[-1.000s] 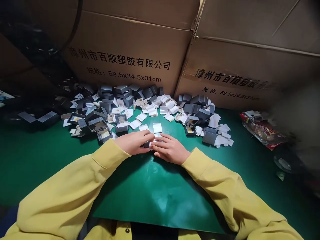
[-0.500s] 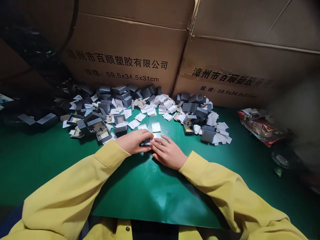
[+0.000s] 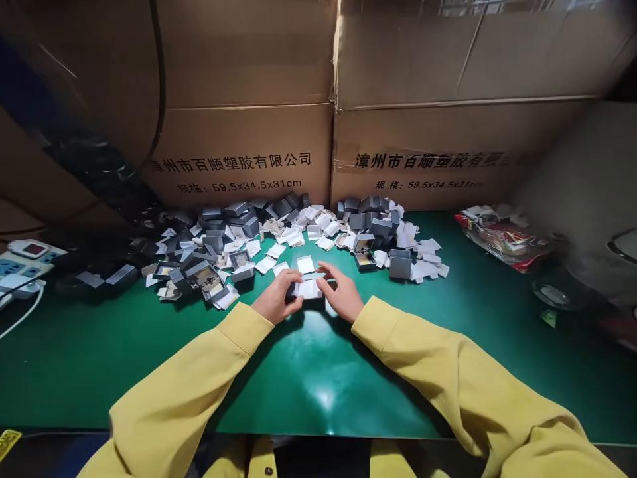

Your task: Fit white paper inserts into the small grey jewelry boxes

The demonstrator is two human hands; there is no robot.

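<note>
Power strip (image 3: 22,265): on my feed it sits at the left edge of the frame, with a white cable (image 3: 30,311) curving down from it.
Left heap (image 3: 213,242): I see dark little boxes, a few open, mixed with white slips, spread left of centre on the green table (image 3: 149,352).
Left hand (image 3: 277,297): centre of the frame, yellow sleeve behind it; I have its thumb and fingers pinched on the left end of the small box.
Small box (image 3: 307,289): middle of the frame, its pale top facing up, between my two hands.
White card (image 3: 305,264): I see it on the table just beyond the small box.
Right hand (image 3: 343,295): right of the small box, fingers curved, thumb at its right end; whether they grip it or only steady it, I cannot tell.
Cartons (image 3: 249,133): brown, printed, they fill the upper frame from left to right behind the heaps.
Right heap (image 3: 381,229): more dark boxes and white slips, right of centre; one box stands open.
Plastic bag (image 3: 502,239): red and clear, at the right of the frame, white pieces at its far edge.
</note>
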